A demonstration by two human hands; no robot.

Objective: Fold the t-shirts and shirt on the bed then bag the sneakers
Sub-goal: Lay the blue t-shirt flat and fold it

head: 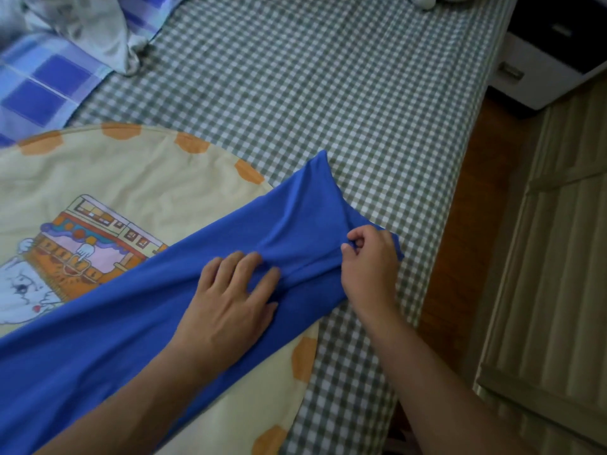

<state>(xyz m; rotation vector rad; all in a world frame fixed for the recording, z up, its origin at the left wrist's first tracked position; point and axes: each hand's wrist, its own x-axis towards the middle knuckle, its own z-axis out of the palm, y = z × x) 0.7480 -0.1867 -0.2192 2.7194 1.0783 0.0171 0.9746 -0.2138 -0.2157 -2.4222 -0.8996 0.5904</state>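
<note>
The right hand (369, 257) has its fingers curled, pinching a fold of the blue t-shirt (138, 326) at the garment's end nearest the bed's right edge, and the left hand (230, 297) lies just beside it with fingers straight and spread, pressing the cloth flat. The t-shirt stretches as a long band from that pinch toward the bed's near left corner, most of it resting on a cream cushion (108, 178) with orange spots and a cartoon print, only its pinched end reaching onto the checked sheet (295, 77). The pinch looks small, so the thin cloth may slide out of the fingers if the right hand pulls hard, and the fold would fall open. The creases bunched between the two hands could be trapped inside the fold if the left hand lifts before they are smoothed. The cushion seems soft and raised, so the band may sag or twist where it steps down to the sheet, leaving a crooked edge. The pinched end sits near the bed's right edge, above the wooden floor (460, 224); a careless tug that way could drag it over. A crumpled blue-check quilt (49, 77) lies at the far left corner. The sneakers are not in view.
</note>
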